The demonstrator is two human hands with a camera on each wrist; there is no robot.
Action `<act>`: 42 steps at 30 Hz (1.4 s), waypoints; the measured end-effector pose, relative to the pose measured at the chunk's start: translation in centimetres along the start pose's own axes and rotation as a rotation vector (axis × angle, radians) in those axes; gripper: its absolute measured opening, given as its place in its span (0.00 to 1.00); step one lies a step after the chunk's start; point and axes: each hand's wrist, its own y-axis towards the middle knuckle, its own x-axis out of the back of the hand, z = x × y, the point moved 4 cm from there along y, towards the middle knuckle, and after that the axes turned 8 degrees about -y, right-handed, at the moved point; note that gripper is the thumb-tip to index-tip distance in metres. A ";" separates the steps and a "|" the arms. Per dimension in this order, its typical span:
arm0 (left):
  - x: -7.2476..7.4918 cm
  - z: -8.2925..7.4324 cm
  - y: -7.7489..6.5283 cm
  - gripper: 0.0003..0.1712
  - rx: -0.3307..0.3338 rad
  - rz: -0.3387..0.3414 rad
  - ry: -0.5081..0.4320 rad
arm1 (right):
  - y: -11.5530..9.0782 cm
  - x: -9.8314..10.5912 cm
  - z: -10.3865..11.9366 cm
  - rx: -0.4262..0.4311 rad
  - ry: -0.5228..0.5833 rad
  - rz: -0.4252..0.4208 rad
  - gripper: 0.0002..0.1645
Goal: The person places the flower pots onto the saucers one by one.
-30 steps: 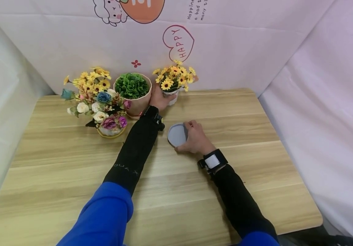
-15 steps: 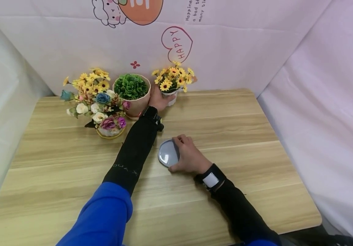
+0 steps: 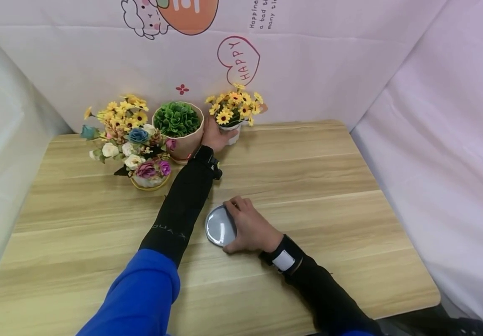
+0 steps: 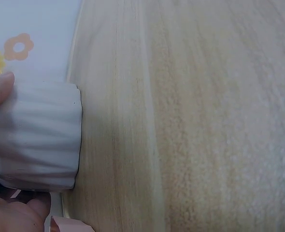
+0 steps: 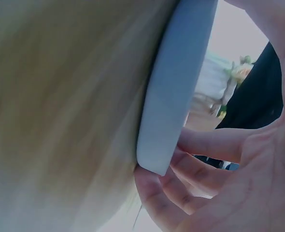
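Observation:
My left hand (image 3: pixel 217 135) grips the white ribbed flowerpot (image 4: pixel 38 135) at the back of the table, thumb on its near side. Yellow daisy-like flowers (image 3: pixel 235 106) rise from this pot. My right hand (image 3: pixel 252 228) pinches a shallow grey-blue round saucer (image 3: pixel 217 227) by its edge, thumb at the near side and fingers at the far side. In the right wrist view the saucer's rim (image 5: pixel 174 92) runs close along the tabletop between thumb and fingers. A pink pot with green leaves (image 3: pixel 178 119) stands just left of my left hand.
A pot of mixed roses and yellow flowers (image 3: pixel 134 149) stands at the left on the wooden table (image 3: pixel 308 186). White cloth (image 3: pixel 321 56) with printed drawings closes the back, and more white cloth hangs at both sides.
My right hand has brought the saucer toward me and a little left across the table. The left hand keeps its grip on the white flowerpot, which stays put.

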 end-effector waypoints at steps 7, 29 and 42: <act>0.0 -0.3 -0.4 0.51 -0.011 0.022 -0.030 | -0.5 -0.4 1.5 0.046 -0.042 0.008 0.68; 0.0 -0.6 -2.4 0.55 -0.033 0.087 -0.032 | -0.3 -0.2 1.5 0.036 -0.045 0.025 0.68; 0.5 -1.1 -4.2 0.57 0.103 0.079 0.030 | -0.1 -0.4 1.1 0.054 -0.041 0.006 0.68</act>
